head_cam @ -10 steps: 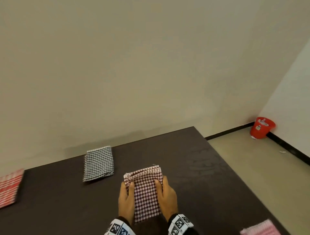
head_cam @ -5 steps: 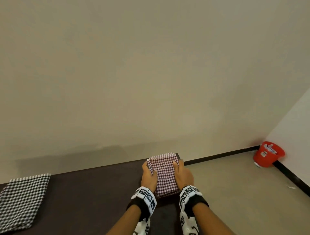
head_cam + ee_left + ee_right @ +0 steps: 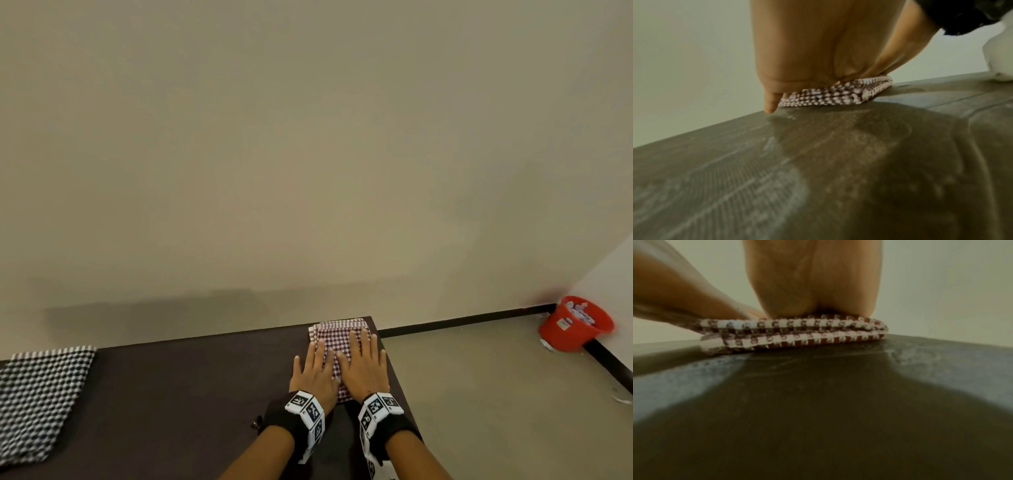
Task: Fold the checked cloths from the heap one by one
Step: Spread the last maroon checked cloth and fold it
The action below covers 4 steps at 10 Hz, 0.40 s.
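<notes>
Maroon checked cloth [image 3: 337, 342] folded, at table [image 3: 171, 394] far right corner | left hand [image 3: 313, 371], right hand [image 3: 364, 368] flat, pressing it | black-and-white cloth [image 3: 41, 397] already folded | heap unseen, remainder unknown

You will find no readable text here. The small white label on the red plastic bucket [image 3: 575, 324] is too blurred to read. The white wrist bands [image 3: 306, 407] carry only black square marker patterns.

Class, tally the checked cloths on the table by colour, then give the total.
Maroon-and-white checked cloth: 1
Black-and-white checked cloth: 1
Total: 2
</notes>
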Tool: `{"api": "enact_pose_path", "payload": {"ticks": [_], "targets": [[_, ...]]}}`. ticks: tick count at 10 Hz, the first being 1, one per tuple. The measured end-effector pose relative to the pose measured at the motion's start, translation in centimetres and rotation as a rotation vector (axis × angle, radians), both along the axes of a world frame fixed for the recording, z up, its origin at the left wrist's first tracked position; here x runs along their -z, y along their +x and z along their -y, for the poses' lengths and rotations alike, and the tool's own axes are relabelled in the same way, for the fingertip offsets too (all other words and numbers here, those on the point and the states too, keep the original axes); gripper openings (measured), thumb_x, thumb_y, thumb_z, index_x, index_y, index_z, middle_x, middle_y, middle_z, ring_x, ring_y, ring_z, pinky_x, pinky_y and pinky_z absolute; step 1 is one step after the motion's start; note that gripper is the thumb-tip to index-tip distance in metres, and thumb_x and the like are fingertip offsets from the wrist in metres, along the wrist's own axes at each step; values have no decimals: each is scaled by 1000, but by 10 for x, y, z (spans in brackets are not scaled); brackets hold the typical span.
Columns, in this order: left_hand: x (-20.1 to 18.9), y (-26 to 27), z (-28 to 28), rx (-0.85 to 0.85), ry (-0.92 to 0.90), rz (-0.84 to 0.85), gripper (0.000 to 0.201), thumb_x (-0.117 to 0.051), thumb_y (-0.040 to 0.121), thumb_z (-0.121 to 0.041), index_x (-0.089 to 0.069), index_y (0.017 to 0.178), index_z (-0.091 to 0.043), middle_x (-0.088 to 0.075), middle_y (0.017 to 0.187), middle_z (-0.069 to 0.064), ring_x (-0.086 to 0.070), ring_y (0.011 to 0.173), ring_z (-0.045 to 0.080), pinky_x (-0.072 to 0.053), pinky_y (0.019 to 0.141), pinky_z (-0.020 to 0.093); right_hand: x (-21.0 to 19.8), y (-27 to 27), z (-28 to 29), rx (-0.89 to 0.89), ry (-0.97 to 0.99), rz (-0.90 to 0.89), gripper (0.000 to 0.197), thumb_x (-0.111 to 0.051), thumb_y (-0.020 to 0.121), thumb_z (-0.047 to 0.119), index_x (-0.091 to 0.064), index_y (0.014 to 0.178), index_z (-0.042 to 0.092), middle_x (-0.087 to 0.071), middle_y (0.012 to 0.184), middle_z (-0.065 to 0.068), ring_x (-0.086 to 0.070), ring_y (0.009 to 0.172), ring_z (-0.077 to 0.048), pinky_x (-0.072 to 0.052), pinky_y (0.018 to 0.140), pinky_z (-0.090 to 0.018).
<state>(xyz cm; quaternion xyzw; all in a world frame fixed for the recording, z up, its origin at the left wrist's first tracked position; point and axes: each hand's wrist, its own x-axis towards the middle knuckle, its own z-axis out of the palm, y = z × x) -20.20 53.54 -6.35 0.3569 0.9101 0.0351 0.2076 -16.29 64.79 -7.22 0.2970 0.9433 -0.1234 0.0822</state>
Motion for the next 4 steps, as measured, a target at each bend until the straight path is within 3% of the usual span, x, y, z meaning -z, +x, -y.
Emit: {"api": "enact_pose_path", "payload": {"ticks": [2,3,4], "targets": [[-3,4,15,15,-106,29,69,-19,97,-51,6,150,-14,16,158,6,13,146,22,1,118,52,-3,4,-2,153,-36,87,78,-18,91,64,3,150,17,6,159,-7,5,147,-25,-1,117,-49],[-15,10,31,51,-138,38,72,-18,96,-54,6,149,-11,13,158,7,12,147,23,0,118,53,-8,14,4,211,-53,100,81,-18,91,65,4,150,14,5,159,-7,3,147,-24,-2,117,-49],[-32,21,58,22,-56,26,70,-20,97,-51,0,150,-8,8,159,8,9,147,23,-3,118,52,-20,30,10,248,-1,53,79,-19,93,61,1,150,10,3,159,-8,1,147,-24,-5,118,-49]]}}
